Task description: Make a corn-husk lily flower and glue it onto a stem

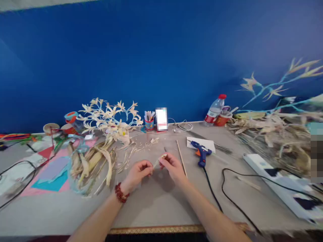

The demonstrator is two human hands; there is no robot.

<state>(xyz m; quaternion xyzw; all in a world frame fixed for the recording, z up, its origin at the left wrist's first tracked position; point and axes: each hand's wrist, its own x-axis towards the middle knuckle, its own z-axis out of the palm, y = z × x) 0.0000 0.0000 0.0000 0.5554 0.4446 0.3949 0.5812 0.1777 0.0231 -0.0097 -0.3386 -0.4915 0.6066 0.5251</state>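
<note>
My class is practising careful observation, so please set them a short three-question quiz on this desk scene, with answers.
1. Multiple choice: what spans the gap between the left hand and the right hand?
a) a glue gun
b) a thin pale strip
c) a white cable

2. True or false: the beaded bracelet is worn on the left wrist.

3. Fill in the missing word: the plastic bottle near the blue wall has a ____ cap.

Key: 1. b; 2. true; 3. red.
</note>
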